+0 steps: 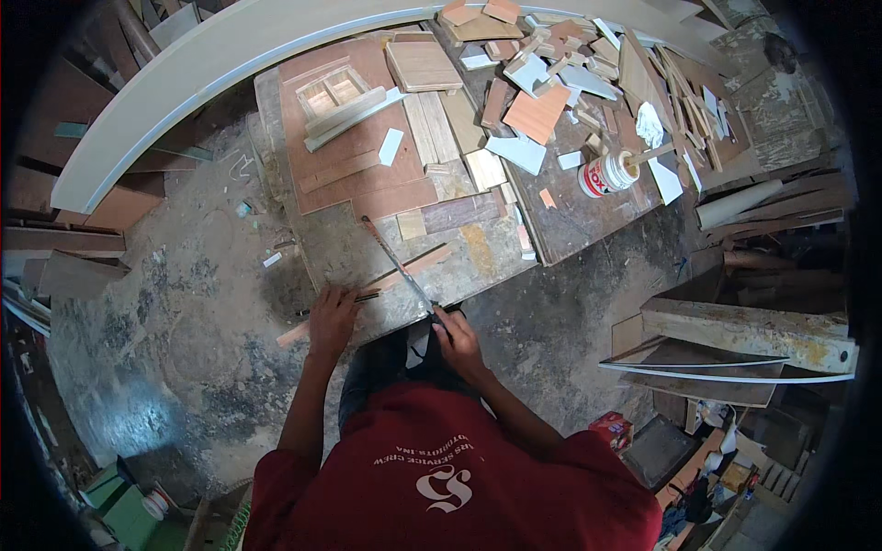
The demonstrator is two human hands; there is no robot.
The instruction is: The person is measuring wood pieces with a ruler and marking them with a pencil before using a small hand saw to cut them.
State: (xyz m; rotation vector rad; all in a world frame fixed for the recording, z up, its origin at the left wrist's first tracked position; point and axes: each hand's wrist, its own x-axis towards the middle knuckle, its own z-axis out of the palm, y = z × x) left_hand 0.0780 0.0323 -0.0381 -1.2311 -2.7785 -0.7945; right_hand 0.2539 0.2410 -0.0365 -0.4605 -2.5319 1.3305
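Observation:
A thin wooden strip [419,263] lies slantwise over the near edge of the worktable, its left end jutting out past the edge. My left hand [333,323] is closed on this strip near the overhanging end. A dark pencil-like stick [367,296] pokes out on both sides of the same hand, seemingly tucked in its fingers. In my right hand [459,342] is the dark handle of a handsaw. The saw's long narrow blade [397,264] points away and to the left, crossing over the strip. Whether its teeth touch the wood I cannot tell.
Boards and a small wooden frame [333,92] cover the worktable [335,243]. To the right, a second table holds piled offcuts [537,112] and a white tub [608,174] with a stick in it. A long curved panel [184,115] runs behind. Planks [744,321] stand at right.

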